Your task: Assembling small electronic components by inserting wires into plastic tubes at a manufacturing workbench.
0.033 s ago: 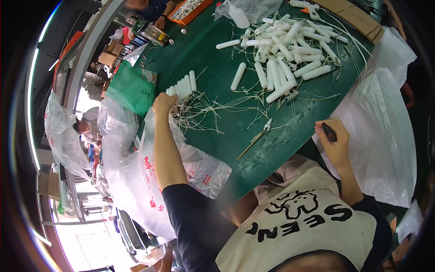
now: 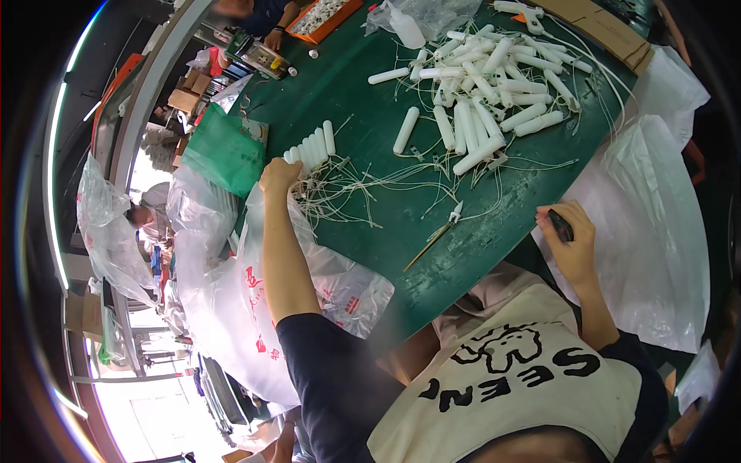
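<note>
My left hand [image 2: 278, 176] is closed, with curled fingers at the near left end of a short row of white capped tubes [image 2: 315, 147]; whatever it grips is hidden. Thin white wires [image 2: 340, 193] trail from that row across the green table. At the table's right edge, my right hand [image 2: 575, 243] is wrapped round a small black object [image 2: 560, 225] whose kind I cannot make out. Between the hands lies a thin tan stick [image 2: 427, 248] with a white pointed piece [image 2: 456, 211] at its upper end. A large heap of similar white tubes [image 2: 494, 73] with wires lies farther off.
Clear plastic bags [image 2: 224, 285] hang along the left edge, beside a green bag [image 2: 224, 150]. White sheeting [image 2: 648, 231] drapes at right. Toward the back are a white squeeze bottle [image 2: 406, 28], a glue gun [image 2: 532, 17], an orange tray [image 2: 328, 17] and another person's hand [image 2: 273, 38].
</note>
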Available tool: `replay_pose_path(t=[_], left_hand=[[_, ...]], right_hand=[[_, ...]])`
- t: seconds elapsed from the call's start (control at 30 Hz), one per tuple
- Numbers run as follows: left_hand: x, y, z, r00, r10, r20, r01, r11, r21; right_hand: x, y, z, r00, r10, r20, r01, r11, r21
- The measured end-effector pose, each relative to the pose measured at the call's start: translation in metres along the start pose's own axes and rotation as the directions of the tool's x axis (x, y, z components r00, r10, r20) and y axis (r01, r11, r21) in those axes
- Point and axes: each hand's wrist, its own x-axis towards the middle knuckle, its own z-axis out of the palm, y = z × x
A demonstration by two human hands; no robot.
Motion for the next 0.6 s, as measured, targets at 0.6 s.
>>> replay_pose_path(t=[0.6], left_hand=[[0.011,-0.017,-0.009,0.997,-0.073,0.013,0.053,0.573,-0.818]], right_hand=[[-0.004,0.004,-0.004,1.0,-0.024,-0.013,0.024,1.0,0.018]])
